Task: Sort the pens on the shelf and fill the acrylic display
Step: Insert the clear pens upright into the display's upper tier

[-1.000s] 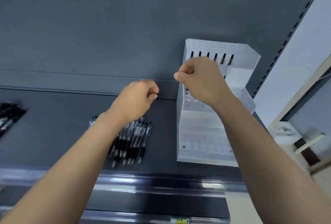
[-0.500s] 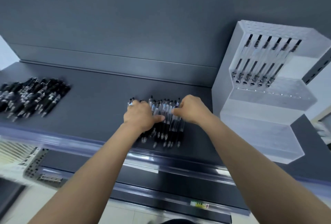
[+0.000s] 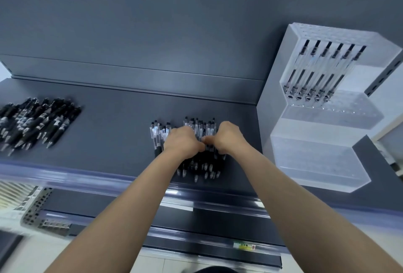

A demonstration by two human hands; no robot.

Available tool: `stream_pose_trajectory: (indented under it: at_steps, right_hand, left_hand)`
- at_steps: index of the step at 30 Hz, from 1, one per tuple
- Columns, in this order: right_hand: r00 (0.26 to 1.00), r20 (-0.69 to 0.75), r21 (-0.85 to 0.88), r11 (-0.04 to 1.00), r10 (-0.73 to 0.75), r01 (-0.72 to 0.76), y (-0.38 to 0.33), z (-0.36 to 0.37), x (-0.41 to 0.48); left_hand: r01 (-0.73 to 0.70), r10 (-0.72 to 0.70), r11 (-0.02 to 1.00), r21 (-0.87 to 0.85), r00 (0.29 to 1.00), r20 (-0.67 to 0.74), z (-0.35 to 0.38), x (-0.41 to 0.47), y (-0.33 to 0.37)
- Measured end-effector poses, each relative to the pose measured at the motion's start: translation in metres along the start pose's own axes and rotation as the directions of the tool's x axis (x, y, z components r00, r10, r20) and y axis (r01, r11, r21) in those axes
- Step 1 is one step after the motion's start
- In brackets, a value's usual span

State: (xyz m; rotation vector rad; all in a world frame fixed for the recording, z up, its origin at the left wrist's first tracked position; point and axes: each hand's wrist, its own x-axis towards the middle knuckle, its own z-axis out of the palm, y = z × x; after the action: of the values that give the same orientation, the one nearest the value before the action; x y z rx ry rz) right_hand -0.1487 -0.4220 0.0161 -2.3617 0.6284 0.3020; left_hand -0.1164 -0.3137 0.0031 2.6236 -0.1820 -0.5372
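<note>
Though partly hidden, clear pens directly under left hand and right hand.

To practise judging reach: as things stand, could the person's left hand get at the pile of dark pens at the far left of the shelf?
Probably yes. Only bare shelf lies between the left hand and the dark pens; the hand would first have to leave the clear pens.

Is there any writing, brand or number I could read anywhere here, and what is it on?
Nothing can be read.
Sticker on the lower shelf rail: yellow-green, print too blurred.
Black pens at left: pale marks, too small to read.
</note>
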Motion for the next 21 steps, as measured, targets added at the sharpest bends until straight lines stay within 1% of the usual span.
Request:
stream_pose_trajectory:
  at_steps: [3, 7, 11, 15, 21]
  right_hand:
    - [0.998, 0.02, 0.024, 0.998, 0.051, -0.052, -0.0014, -0.0021, 0.0014]
    - [0.996, 0.053, 0.108, 0.991, 0.072, -0.077, -0.0033, -0.0003, 0.0028]
    - [0.995, 0.076, 0.111, 0.991, 0.069, -0.078, -0.0041, 0.0014, 0.0008]
    - [0.993, 0.099, 0.095, 0.993, 0.061, -0.07, -0.0041, -0.0011, -0.0001]
    - [0.995, 0.089, 0.156, 0.985, 0.055, -0.068, -0.0009, -0.0059, 0.0028]
  left_hand:
    - [0.018, -0.015, 0.997, -0.077, 0.999, 0.035, -0.0042, 0.0032, -0.0033]
    - [-0.017, 0.027, 0.983, -0.182, 0.998, 0.052, -0.0063, 0.0045, -0.0027]
    - [-0.009, 0.014, 0.989, -0.149, 0.999, 0.029, -0.0055, 0.0054, -0.0026]
    - [0.013, -0.006, 0.991, -0.136, 0.999, 0.049, -0.0059, 0.0077, -0.0044]
    - [0.029, -0.023, 0.977, -0.211, 0.999, 0.033, -0.0073, 0.0109, -0.005]
